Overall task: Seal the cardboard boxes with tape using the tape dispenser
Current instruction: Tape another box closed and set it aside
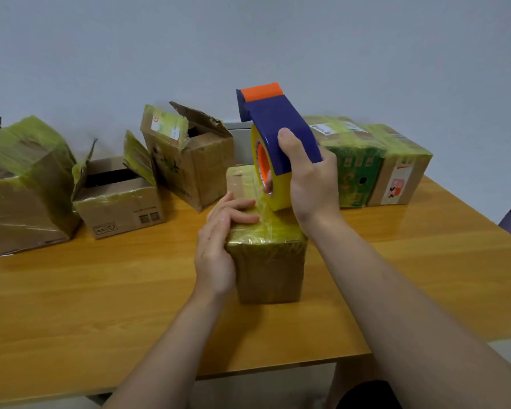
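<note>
A plain pale grey wall [101,39] stands behind a glossy, orange-brown wooden table [71,305]. The light is soft and even. Pale floor [509,354] shows beyond the table's near edge.

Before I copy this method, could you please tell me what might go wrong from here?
Fingers of the left hand lie on the box right beside the roll, so tape could catch them. The right hand holds the dispenser tilted up, only the roll touching the box, so the strip may wrinkle or lift.
</note>
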`<action>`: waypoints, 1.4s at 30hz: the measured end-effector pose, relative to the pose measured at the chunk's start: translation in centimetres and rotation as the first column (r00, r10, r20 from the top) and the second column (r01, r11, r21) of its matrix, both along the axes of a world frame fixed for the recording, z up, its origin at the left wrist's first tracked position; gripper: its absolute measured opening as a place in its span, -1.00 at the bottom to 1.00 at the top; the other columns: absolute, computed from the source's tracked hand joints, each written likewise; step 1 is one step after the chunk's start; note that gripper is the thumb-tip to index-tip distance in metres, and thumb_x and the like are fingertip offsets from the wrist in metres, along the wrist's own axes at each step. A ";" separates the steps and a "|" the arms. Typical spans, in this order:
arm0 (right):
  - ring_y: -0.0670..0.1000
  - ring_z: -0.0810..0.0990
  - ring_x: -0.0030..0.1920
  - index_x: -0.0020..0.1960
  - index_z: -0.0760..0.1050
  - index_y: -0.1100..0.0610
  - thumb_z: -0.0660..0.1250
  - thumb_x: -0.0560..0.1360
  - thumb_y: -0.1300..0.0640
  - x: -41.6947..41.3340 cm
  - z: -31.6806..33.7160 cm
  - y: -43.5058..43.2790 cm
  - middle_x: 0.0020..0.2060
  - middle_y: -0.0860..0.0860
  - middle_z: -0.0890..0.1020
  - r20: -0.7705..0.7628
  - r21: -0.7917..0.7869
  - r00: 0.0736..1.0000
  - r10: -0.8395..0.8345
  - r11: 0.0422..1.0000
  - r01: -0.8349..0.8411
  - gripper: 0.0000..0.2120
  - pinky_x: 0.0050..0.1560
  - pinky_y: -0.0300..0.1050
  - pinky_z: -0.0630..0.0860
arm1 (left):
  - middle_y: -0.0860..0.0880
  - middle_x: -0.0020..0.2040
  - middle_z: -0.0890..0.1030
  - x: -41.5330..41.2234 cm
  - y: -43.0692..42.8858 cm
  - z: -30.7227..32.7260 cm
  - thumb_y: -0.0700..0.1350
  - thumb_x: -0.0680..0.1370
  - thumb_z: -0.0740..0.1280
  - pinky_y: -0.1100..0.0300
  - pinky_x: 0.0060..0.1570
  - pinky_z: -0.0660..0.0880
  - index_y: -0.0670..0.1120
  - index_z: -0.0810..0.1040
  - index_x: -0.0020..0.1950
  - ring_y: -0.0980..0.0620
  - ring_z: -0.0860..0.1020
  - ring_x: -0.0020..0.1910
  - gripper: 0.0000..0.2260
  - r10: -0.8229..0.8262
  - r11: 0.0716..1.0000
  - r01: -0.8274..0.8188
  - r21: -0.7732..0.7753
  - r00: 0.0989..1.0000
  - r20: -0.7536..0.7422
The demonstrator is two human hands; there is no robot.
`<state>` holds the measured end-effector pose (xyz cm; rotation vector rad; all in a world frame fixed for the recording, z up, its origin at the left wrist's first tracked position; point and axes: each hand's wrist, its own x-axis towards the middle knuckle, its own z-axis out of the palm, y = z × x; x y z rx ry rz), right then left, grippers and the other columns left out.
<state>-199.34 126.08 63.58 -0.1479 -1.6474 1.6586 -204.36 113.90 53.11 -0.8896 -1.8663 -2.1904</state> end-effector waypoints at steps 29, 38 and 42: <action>-0.11 0.61 -0.33 0.09 0.59 0.29 0.27 0.68 0.06 1.0 -0.8 1.6 -0.26 0.05 0.63 -0.016 -0.037 0.996 0.085 0.996 -0.085 -0.72 -0.30 -0.27 0.54 | 0.03 -0.16 0.55 4.3 1.0 4.5 0.04 0.50 0.52 0.06 -0.27 0.50 -0.02 0.79 -0.03 0.05 0.46 -0.15 -0.83 -0.039 0.801 -0.397 -0.449 0.713 -0.700; 0.07 0.64 -0.12 0.16 0.61 0.23 0.28 0.66 -0.06 1.3 -0.2 2.5 -0.02 0.29 0.67 0.061 -0.075 0.985 0.160 0.985 -0.155 -0.65 -0.04 -0.01 0.60 | 0.01 -0.21 0.51 5.7 3.7 4.1 0.04 0.42 0.52 0.09 -0.27 0.42 -0.03 0.56 -0.26 0.01 0.42 -0.18 -0.79 0.135 0.728 -0.564 -0.391 0.676 -0.724; 0.13 0.62 -0.19 0.12 0.60 0.31 0.31 0.57 -0.15 1.2 -0.5 2.6 -0.13 0.33 0.64 0.043 -0.104 0.987 0.157 0.983 -0.152 -0.50 -0.06 0.06 0.60 | -0.04 -0.27 0.49 6.2 5.3 3.3 0.00 0.44 0.55 0.12 -0.22 0.20 -0.07 0.59 -0.25 -0.06 0.41 -0.24 -0.79 0.286 0.676 -0.690 -0.260 0.570 -0.770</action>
